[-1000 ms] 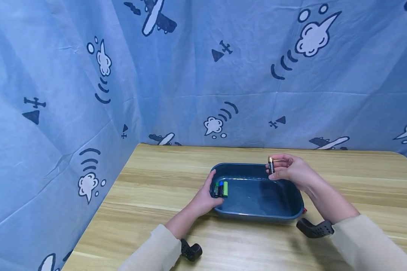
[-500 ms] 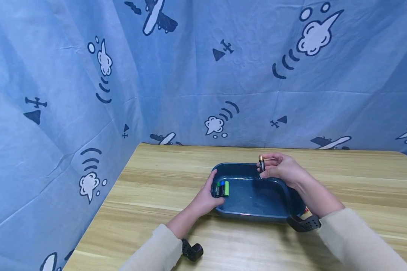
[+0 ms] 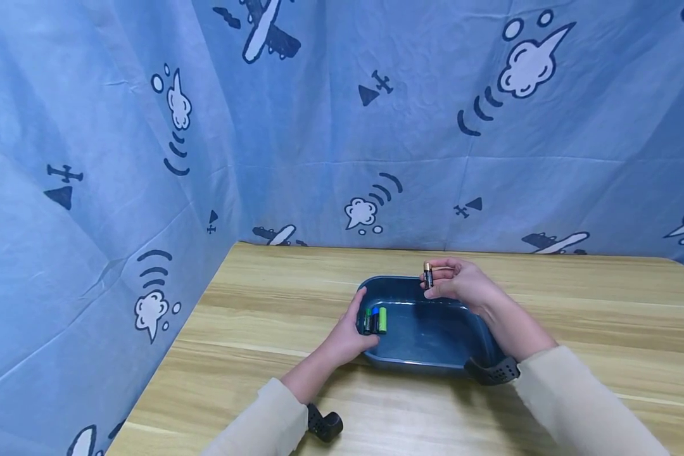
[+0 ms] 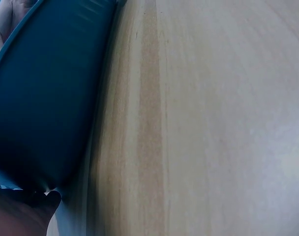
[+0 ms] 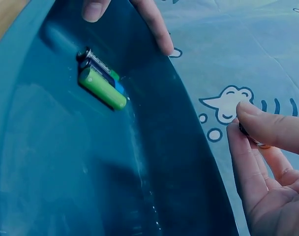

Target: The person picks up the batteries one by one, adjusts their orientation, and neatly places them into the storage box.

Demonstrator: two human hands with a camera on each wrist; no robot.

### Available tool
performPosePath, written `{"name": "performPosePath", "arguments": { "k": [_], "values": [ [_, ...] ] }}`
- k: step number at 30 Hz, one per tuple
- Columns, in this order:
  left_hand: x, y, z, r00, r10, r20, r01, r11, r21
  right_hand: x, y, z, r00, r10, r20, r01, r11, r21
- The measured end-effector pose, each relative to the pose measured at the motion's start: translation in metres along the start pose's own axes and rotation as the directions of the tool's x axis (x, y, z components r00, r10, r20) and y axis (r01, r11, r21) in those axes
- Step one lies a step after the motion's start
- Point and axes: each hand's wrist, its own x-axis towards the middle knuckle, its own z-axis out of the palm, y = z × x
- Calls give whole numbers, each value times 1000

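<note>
A dark blue rectangular plastic basin (image 3: 422, 335) stands on the table. My left hand (image 3: 344, 337) holds its left end, thumb over the rim inside and fingers along the outer edge. Against the inner left wall three batteries lie side by side: a light green battery (image 3: 382, 320), a dark battery with a blue end (image 3: 375, 321) and a dark battery with a green end (image 3: 367, 322). Above the basin's far rim, my right hand (image 3: 468, 286) pinches a black and copper battery (image 3: 428, 276) upright between thumb and fingers. In the right wrist view the fingers mostly hide this battery.
The wooden table (image 3: 273, 304) reaches back to a blue patterned curtain (image 3: 330, 126), which also hangs along the left side. A black wrist mount (image 3: 326, 426) sits on my left wrist, and another black mount (image 3: 493, 372) overlaps the basin's front right corner.
My right hand has moved left with the black and copper battery along the basin's far rim. A small red thing by the right corner is now hidden. My left hand stays put.
</note>
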Motion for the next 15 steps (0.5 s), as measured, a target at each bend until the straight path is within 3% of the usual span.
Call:
{"name": "performPosePath", "arguments": {
  "k": [8, 15],
  "values": [
    [1, -2, 1, 1000, 7, -3, -7, 1000, 3, 4, 1, 7, 1000, -10, 25, 8, 997, 80],
    [1, -1, 1, 1000, 11, 2, -11, 1000, 10, 6, 3, 12, 1000, -2, 23, 0, 997, 80]
  ]
}}
